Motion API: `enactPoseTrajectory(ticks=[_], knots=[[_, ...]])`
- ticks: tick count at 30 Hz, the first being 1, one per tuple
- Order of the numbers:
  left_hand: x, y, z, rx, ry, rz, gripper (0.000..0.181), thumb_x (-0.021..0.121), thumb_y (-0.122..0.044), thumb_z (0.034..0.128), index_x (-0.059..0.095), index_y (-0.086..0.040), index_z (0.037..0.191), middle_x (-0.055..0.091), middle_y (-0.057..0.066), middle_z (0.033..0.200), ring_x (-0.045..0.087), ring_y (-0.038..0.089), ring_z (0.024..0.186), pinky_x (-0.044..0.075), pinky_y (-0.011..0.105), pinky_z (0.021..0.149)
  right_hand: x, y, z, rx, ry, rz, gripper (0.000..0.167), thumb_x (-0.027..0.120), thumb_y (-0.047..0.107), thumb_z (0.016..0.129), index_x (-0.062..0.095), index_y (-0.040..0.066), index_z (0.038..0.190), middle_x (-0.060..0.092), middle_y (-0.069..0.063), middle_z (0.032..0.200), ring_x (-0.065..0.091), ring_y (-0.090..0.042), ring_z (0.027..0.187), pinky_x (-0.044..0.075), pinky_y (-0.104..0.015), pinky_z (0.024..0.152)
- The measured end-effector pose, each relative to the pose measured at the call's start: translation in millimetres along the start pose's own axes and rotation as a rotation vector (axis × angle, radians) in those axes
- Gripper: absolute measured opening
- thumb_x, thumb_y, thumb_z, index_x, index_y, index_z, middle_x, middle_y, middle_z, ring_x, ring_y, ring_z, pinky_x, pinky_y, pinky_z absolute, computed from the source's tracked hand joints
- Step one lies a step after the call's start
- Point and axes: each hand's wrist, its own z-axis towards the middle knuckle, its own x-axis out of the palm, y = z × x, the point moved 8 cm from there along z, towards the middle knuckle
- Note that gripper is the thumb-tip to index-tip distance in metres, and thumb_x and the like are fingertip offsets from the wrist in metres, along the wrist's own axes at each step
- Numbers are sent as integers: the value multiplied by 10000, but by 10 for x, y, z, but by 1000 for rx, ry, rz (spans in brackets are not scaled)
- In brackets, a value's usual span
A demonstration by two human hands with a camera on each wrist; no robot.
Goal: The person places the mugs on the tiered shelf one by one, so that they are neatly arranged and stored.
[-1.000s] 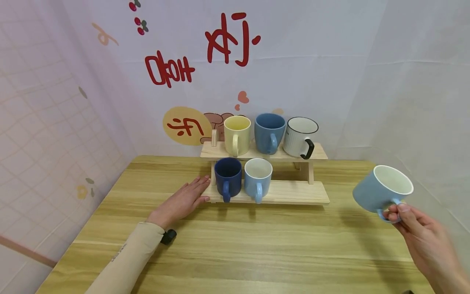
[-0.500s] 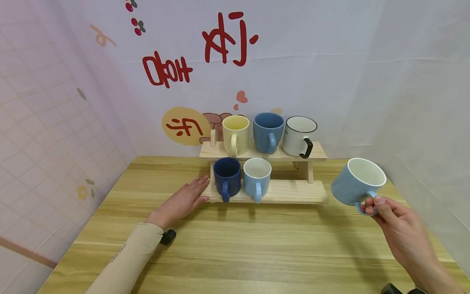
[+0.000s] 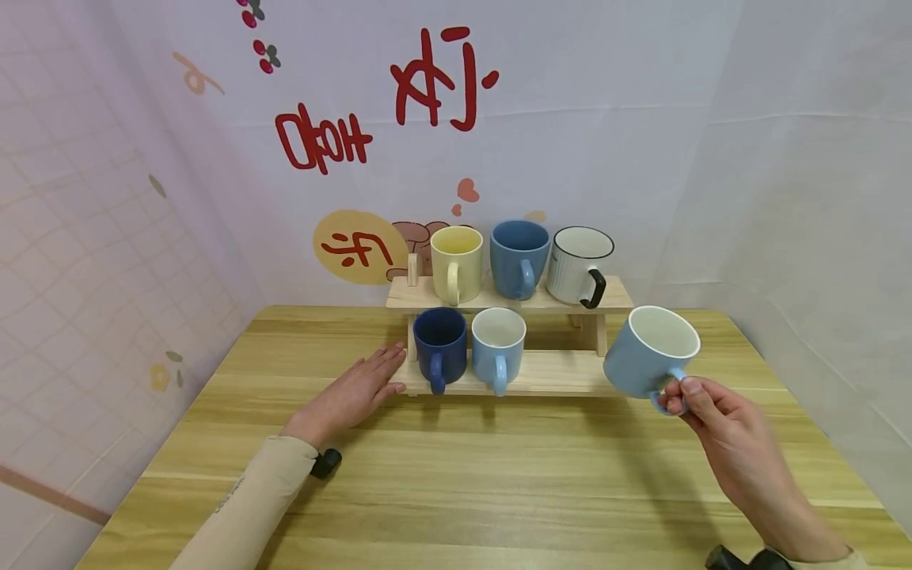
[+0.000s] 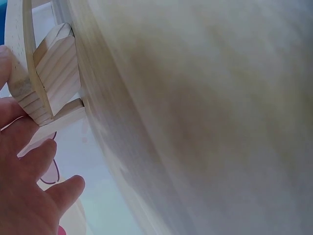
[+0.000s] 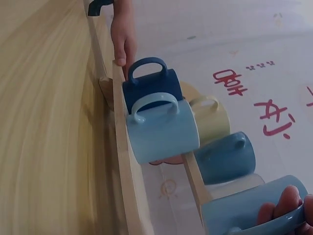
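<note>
My right hand (image 3: 727, 439) pinches the handle of a light blue mug (image 3: 641, 356), white inside, held tilted in the air by the right end of a two-tier wooden rack (image 3: 570, 372). With straight fingers, my left hand (image 3: 349, 394) touches the left end of the rack's lower tier; in the left wrist view its fingers (image 4: 41, 159) lie against the wood. On that tier stand a dark blue mug (image 3: 440, 340) and another light blue mug (image 3: 499, 344), handles facing me. The upper tier bears a yellow mug (image 3: 459, 265), a medium blue mug (image 3: 518, 257) and a white mug with black handle (image 3: 575, 265).
The rack stands on a wood-grain table (image 3: 499, 483), near a white cloth backdrop (image 3: 606, 142) with red lettering. Cloth also hangs along the left and right sides. A black wrist device (image 3: 326, 463) sits at the left sleeve.
My right hand has carried the light blue mug leftward, from out at the right to the rack's right end. The left hand stays at the rack; the shelved mugs have not moved.
</note>
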Motion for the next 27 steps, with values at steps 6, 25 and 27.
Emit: enactPoseTrajectory(ticks=[6,25,27], knots=[[-16,-2,-3,-6,-9,-11,673,470,-447,1100,335,-34,1613,263,126,1691,273,408,1531,272,641,1189,129,-38,52,24,2,-10,274,433,9,1102,653,-118,1000,691,-40,956,677,-170,927,536,-221,924],[-5,2,-14,-3,-4,-1,667,462,-446,1103,337,-35,1613,261,146,1689,282,415,1525,288,648,1178,512,-231,203,109,23,-88,304,488,102,1107,657,-132,1014,700,2,935,666,-127,956,514,-212,935],[-6,4,-14,-5,-3,-1,668,469,-444,1101,337,-36,1613,259,141,1690,281,409,1527,286,644,1181,541,-269,221,119,20,-100,308,497,118,1107,658,-130,1020,700,5,940,658,-122,960,514,-210,936]])
